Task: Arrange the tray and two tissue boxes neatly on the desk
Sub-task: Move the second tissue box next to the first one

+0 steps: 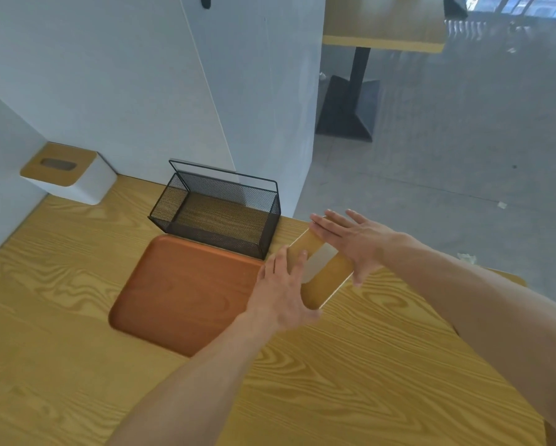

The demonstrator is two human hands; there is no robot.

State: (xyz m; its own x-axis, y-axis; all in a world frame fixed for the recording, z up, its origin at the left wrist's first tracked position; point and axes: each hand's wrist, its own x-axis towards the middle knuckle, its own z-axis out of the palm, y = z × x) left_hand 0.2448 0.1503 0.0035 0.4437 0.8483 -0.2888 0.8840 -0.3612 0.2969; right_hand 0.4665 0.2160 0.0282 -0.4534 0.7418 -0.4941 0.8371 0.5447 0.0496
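Both flat hands, left and right, fingers extended, press the tissue box between them.

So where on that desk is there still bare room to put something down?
Bare desk lies near and left of the tray, and between the white tissue box and the mesh basket. It is crowded at the right, where both hands flank the second tissue box.
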